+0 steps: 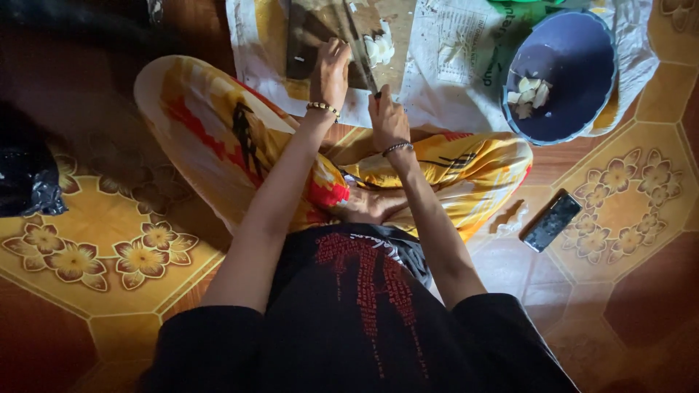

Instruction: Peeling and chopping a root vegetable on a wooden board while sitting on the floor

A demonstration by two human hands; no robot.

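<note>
Both arms reach toward 12 o'clock. The left hand (330, 71) presses flat; the right hand (386, 116) is fisted.

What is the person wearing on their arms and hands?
Both arms are bare below short black sleeves. The left hand has a beaded bracelet of pale and dark beads at the wrist. The right hand has a thin silvery bracelet. No gloves, and no rings that I can see.

Two hands, left (329, 73) and right (388, 120), each with one wrist bracelet. One knife (360, 54). One cutting board (342, 40). One blue bowl (575, 109) holding several pale slices (528, 94). One phone (551, 220) on the floor. One black bag (25, 175).
</note>
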